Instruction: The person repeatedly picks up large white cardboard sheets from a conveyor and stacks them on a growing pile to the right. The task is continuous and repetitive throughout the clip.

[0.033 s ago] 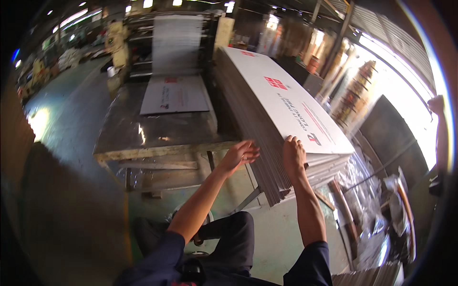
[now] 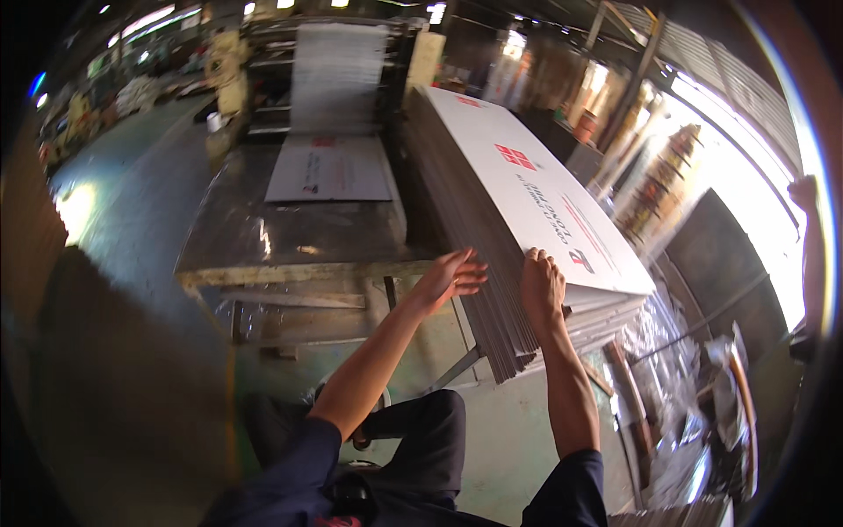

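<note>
A tall stack of cardboard sheets (image 2: 500, 303) rises just ahead and to the right, its top printed sheet (image 2: 496, 189) white with red and dark print. My right hand (image 2: 544, 288) is closed over the near left corner of that top sheet, fingertips on its upper face; the thumb is hidden. At this near end the top sheet stands slightly apart from those below. My left hand (image 2: 450, 279) hovers by the stack's left side, fingers apart and holding nothing. Another printed sheet (image 2: 329, 169) lies flat on the machine's metal table (image 2: 290, 233).
Beyond the table stands a roller machine (image 2: 268, 88) with a pale sheet hanging down its front. Clear plastic wrap (image 2: 672, 386) and wooden pieces (image 2: 630, 386) lie to the right. A dark panel (image 2: 724, 263) leans there. Another person's arm (image 2: 812, 237) shows at the right rim.
The surroundings sit slightly farther right in the picture. My left hand is a little higher, with its fingers more spread. My right hand keeps its place at the sheet's corner.
</note>
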Tool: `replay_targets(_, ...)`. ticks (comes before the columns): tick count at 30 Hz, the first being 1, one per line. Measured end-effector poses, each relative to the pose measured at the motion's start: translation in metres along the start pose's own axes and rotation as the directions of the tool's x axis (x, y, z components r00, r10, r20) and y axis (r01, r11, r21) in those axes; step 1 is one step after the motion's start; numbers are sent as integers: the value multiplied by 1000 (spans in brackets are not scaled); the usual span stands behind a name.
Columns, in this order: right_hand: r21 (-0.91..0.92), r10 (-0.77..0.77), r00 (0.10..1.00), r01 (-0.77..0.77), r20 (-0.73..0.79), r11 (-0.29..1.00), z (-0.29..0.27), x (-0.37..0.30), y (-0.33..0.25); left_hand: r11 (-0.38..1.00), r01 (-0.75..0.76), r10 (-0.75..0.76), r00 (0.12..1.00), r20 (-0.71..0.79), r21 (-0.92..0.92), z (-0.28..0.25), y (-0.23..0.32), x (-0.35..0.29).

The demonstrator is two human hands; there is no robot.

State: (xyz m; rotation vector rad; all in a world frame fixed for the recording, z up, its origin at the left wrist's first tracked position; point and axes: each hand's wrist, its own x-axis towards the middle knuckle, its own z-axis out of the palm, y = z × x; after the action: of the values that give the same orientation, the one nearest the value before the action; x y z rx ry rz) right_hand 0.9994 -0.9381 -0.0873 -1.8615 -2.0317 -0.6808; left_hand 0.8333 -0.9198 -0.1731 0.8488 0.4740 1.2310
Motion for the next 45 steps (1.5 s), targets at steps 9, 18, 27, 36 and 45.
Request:
replay_targets(9,679,-224,969,96,103,728,-47,-64,6,951,-12,92,965,-246,307,-113,80,-134)
replay_targets(18,266,255,621,-621,741,737,2,-287,69,953,304,-229,742,-630,12,-231,-70,-462)
replay_targets(27,503,-38,732,-428,680,751,186,-251,6,976,149,37,610,-791,161,-231,-85,-509)
replay_targets(36,748,-162,756,-546,634,377,202,-342,40,949,128,150,619,-771,288,-223,-101,-522)
replay_targets(45,861,-106,907,-342,407,377,265,-174,-35,935,169,148,614,-775,312,-337,-31,-374)
